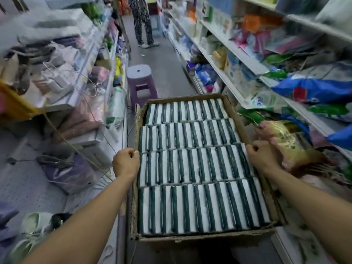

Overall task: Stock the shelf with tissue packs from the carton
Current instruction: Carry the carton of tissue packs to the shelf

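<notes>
An open brown carton (200,237) fills the middle of the aisle, packed with several rows of green-and-white tissue packs (194,164). My left hand (126,162) grips the carton's left wall, fingers curled over its edge. My right hand (260,156) grips the right wall the same way. The shelf (238,96) on the right runs along the aisle, crowded with bagged goods.
A purple plastic stool (140,80) stands on the floor just beyond the carton. A person (142,21) stands farther down the aisle. Shelves on the left (80,77) hold towels and bags. A yellowish pack (285,138) lies beside my right hand.
</notes>
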